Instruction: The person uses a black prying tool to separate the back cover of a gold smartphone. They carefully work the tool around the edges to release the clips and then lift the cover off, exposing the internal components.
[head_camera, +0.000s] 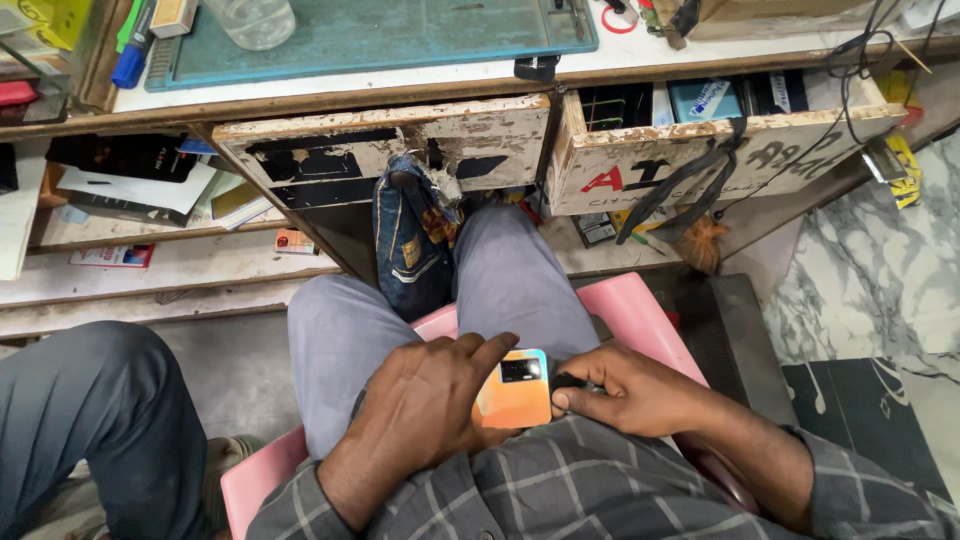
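Note:
A smartphone (516, 390) with an orange-to-blue back and a dark camera block lies back-up on my lap. My left hand (430, 410) wraps around its left side, the forefinger stretched along its top edge. My right hand (625, 390) pinches a small dark object (568, 382) against the phone's right edge; what that object is cannot be told. Both hands rest over my grey trousers (500, 270), and I sit on a pink stool (640, 310).
A worn wooden workbench stands ahead with a closed drawer (380, 150) and an open drawer (700, 140) holding boxes. A teal mat (400, 35) lies on top. Another person's knee (90, 420) is at the left. Marble floor (880, 270) is at the right.

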